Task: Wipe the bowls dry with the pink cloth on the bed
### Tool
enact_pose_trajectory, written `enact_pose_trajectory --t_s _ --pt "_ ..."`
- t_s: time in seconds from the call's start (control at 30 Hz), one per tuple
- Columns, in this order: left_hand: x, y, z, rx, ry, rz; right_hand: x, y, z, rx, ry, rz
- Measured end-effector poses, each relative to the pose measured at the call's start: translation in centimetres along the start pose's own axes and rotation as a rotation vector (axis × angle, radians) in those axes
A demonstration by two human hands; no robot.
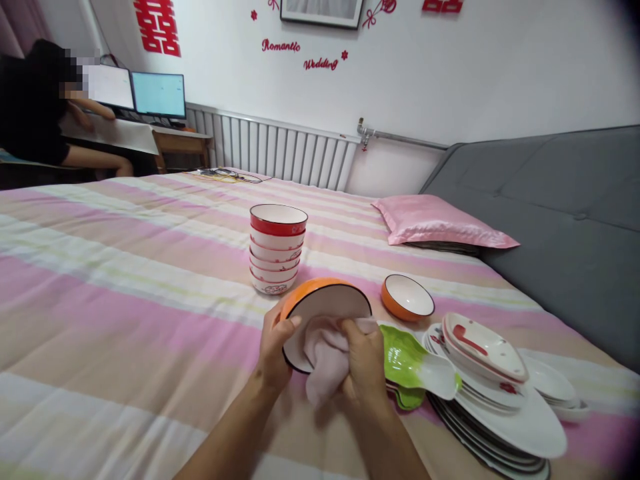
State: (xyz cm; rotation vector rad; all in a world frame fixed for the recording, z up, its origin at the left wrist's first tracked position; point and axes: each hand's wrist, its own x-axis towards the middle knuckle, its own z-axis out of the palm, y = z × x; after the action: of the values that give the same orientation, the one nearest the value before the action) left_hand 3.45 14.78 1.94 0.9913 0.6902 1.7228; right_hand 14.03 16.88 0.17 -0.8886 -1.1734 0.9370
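In the head view my left hand (276, 347) grips the left rim of an orange bowl (333, 299) with a white inside and a dark edge. The bowl is tilted toward me above the bed. My right hand (364, 360) holds a pale pink cloth (327, 357), bunched up and pressed into the bowl. Part of the cloth hangs below the rim. Behind the bowl, to the left, rises a stack of red and white bowls (276, 257). A second orange bowl (409, 298) rests upright on the bedspread to the right.
Right of my hands lie green cabbage-shaped dishes (407, 357), a pile of white plates (537, 420) and oval dishes (493, 347). A pink pillow (443, 220) lies by the grey headboard (545, 193). Cables (227, 175) lie at the bed's far edge. A person (33, 110) sits at a desk, far left.
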Motion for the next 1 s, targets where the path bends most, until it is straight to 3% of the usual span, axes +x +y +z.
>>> enact_pose_trajectory --t_s 0.1,0.17,0.27,0.53,0.83,1.0 --pt "-0.2 -0.3 0.3 -0.056 0.028 0.046 -0.4 -0.5 0.8 0.341 0.206 0.341" --pt "-0.3 -0.5 0.4 -0.092 0.051 0.063 -0.6 -0.9 1.2 0.438 0.229 0.415" --pt "-0.3 -0.6 0.4 -0.157 0.101 0.074 -0.6 -1.5 1.3 0.486 0.172 0.433" --pt "0.2 0.5 0.6 -0.289 0.189 0.050 -0.4 -2.5 -0.1 0.557 -0.208 0.470" --pt "-1.1 -0.7 0.2 0.162 0.163 0.337 -0.3 -0.6 1.2 0.526 0.016 0.452" --pt "-1.6 -0.5 0.6 0.328 0.172 0.442 -1.2 -0.3 1.8 0.677 -0.042 0.599"
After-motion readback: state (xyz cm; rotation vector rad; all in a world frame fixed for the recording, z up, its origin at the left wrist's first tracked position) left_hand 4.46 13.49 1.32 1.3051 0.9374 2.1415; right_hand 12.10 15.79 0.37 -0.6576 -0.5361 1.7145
